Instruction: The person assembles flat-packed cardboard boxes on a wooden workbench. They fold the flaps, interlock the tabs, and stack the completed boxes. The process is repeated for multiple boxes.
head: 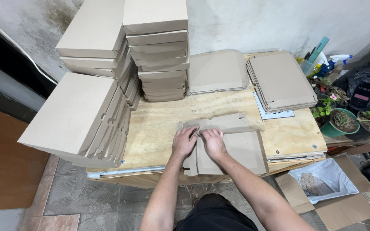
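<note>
At centre frame, on the table point(159, 128), a flat cardboard blank point(236, 147) lies under both hands: left hand point(184, 142) and right hand point(213, 143) press flat on its folded flap. It looks light, stiff, creasable; best gripped along flap edges.

A small home workshop for box assembly. A plywood table point(159, 128) carries stacks of folded cardboard boxes point(159, 51) and piles of flat cardboard blanks point(281, 81). A stained plaster wall point(258, 21), potted plants point(343, 119) and spray bottles point(332, 62) indicate an informal domestic setting.
</note>
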